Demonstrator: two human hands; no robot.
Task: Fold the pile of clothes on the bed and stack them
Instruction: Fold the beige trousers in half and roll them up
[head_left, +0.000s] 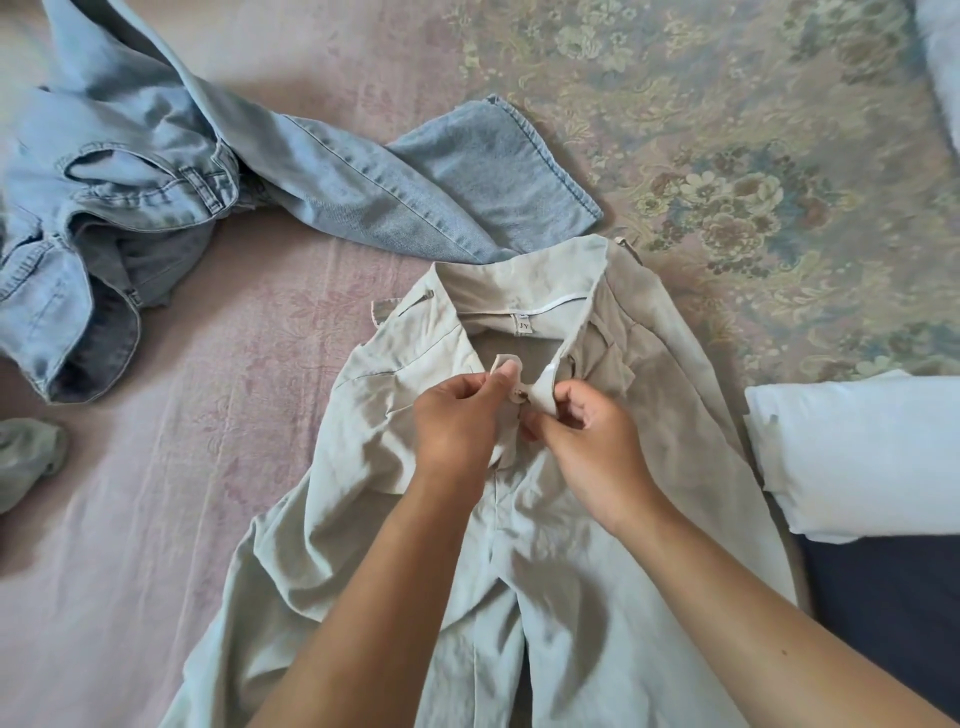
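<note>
As two hands (519, 431) pinch one trousers (363, 545), one jeans (332, 176)

Beige trousers (571, 545) lie flat, waistband open; crumpled light-blue jeans (156, 171) lie just beyond.

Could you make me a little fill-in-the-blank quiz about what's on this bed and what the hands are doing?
1. Both hands, left hand and right hand, pinch the open waistband of the ____ trousers.
2. The crumpled jeans lie to the person's ____.
3. The small tag inside the waistband reads ____.
4. The folded white cloth lies to the trousers' ____.

Missing words: beige; left; JY; right
</note>
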